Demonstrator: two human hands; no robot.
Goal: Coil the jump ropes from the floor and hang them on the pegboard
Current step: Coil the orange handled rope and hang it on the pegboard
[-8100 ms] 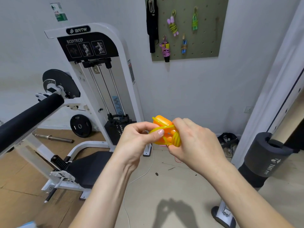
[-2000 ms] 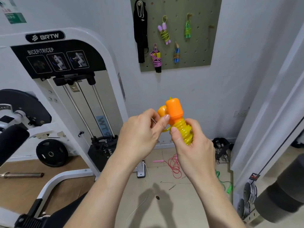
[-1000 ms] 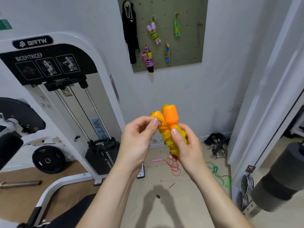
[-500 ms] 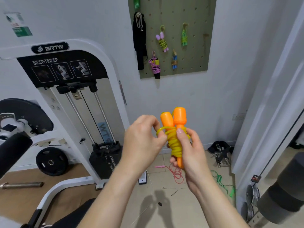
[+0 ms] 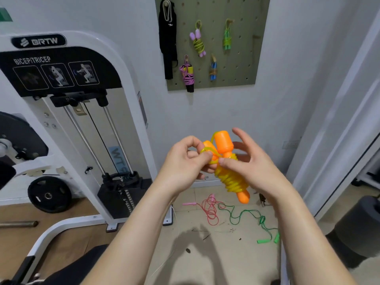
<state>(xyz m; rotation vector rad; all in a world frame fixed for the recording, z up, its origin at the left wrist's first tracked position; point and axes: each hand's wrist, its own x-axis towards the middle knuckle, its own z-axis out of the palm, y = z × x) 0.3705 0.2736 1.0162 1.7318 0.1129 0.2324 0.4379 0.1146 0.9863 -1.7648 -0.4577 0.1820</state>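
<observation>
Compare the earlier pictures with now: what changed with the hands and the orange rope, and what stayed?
The orange rope went from a loose bundle to a tight coil around its handles. The left hand pinches a loop by the handle tops; the right hand has spread its fingers, thumb pinning the coil. Unchanged: both hands hold it; four ropes hang on the pegboard.

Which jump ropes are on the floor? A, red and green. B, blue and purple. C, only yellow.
A: the red rope and the green rope lie loose on the floor; the yellow rope is held between the left hand and the right hand.
</observation>
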